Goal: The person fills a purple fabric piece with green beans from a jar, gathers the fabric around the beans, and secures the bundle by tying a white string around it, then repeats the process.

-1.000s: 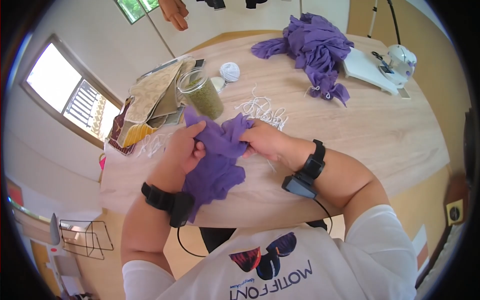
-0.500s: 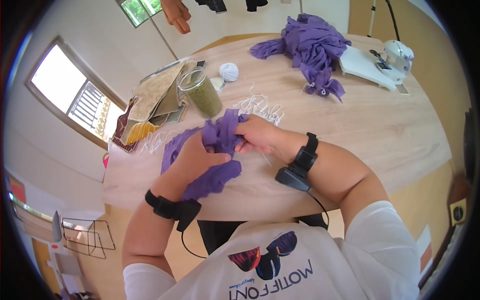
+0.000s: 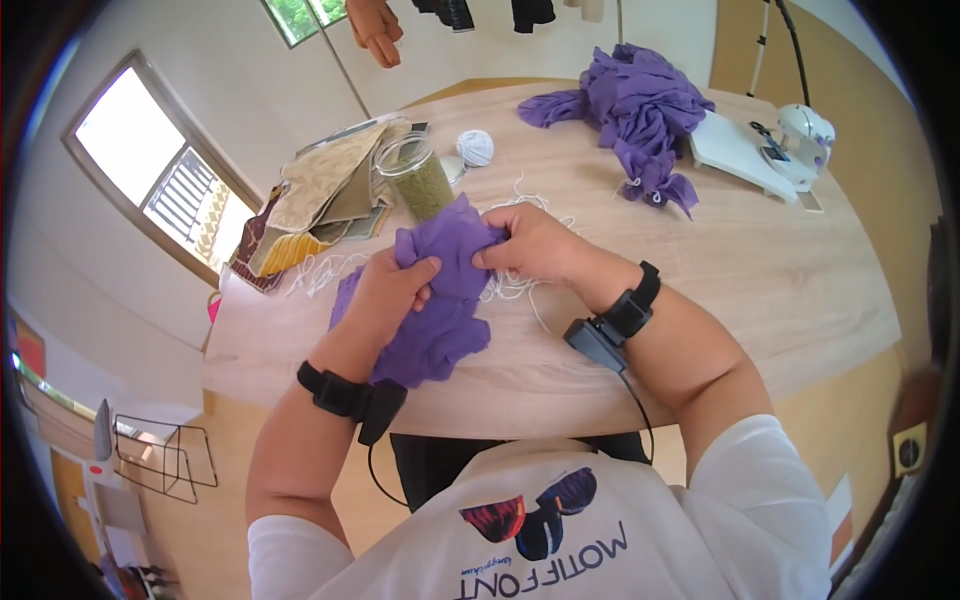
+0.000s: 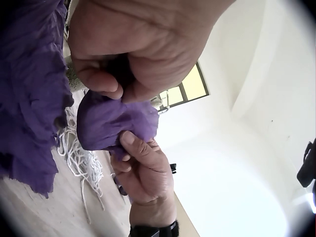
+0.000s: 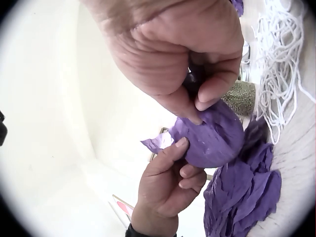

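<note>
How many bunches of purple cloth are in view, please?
2: one purple bunch pinched by the left hand and right hand, one purple heap beside the sewing machine. Folds may hide more pieces.

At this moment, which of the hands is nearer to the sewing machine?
Right. The right hand pinches purple cloth, left of the sewing machine; the left hand pinches the same cloth, farther left of the machine.

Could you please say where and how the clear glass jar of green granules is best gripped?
Grip the clear glass jar around its round upper wall, probably coming from the right: beige fabric pieces lie on its left, and the crumpled purple cloth covers part of its lower end in the head view. Keep it upright; its mouth looks open.
</note>
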Demonstrator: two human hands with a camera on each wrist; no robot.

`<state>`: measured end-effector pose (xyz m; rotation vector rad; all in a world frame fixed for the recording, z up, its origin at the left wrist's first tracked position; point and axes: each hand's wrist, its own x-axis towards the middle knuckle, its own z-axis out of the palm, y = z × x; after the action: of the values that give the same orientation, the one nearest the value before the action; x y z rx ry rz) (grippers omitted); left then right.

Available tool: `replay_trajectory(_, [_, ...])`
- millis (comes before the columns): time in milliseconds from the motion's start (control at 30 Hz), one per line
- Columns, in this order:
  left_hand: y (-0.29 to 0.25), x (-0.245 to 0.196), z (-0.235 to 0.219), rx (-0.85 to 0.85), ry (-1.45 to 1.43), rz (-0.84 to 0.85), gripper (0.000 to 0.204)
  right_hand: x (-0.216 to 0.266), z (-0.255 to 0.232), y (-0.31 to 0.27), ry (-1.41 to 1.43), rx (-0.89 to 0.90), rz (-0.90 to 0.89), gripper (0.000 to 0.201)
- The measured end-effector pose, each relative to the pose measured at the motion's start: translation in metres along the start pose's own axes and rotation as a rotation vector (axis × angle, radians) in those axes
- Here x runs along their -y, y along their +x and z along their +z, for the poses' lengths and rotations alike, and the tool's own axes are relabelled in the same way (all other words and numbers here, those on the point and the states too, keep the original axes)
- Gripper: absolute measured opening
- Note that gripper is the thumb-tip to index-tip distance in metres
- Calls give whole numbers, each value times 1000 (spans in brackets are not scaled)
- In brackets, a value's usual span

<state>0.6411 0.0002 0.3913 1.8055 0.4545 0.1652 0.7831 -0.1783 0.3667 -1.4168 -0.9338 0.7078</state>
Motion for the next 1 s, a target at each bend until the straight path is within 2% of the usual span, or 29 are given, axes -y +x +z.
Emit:
replay_trajectory(100, [0, 0, 3, 137, -27, 47, 18, 7, -3, -3, 32, -9, 11, 15])
replay_trajectory(200, [-9, -10, 21, 221, -59, 211, 29, 9, -3, -3, 70, -4, 20, 16])
replay_trajectory(300, [-6, -10, 24, 312, 60, 164, 36, 8, -2, -2, 70, 63, -5, 22])
replay_trajectory(400, [0, -10, 29, 254, 102, 115, 36, 15, 0, -6, 122, 106, -56, 34])
replay_trajectory(467, [8, -2, 28, 255, -38, 172, 33, 18, -1, -7, 195, 152, -116, 43])
replay_trajectory(500, [10, 0, 28, 254, -107, 200, 32, 18, -2, -7, 215, 114, -138, 47])
replay_trajectory(600, [-4, -19, 29, 191, -266, 37, 23, 12, -11, -2, 276, 51, -168, 58])
replay_trajectory(667, [0, -17, 27, 166, -278, 46, 22, 2, -19, 5, 319, 74, -141, 64])
replay_trajectory(800, [-1, -23, 26, 123, -229, 73, 21, 0, -9, -4, 194, 394, -121, 65])
replay_trajectory(867, [2, -23, 23, 156, -209, 97, 20, -9, 1, 3, 173, 534, -101, 68])
replay_trajectory(1000, [-7, -41, 22, 216, -217, 60, 30, -11, 11, -1, 161, 500, -76, 67])
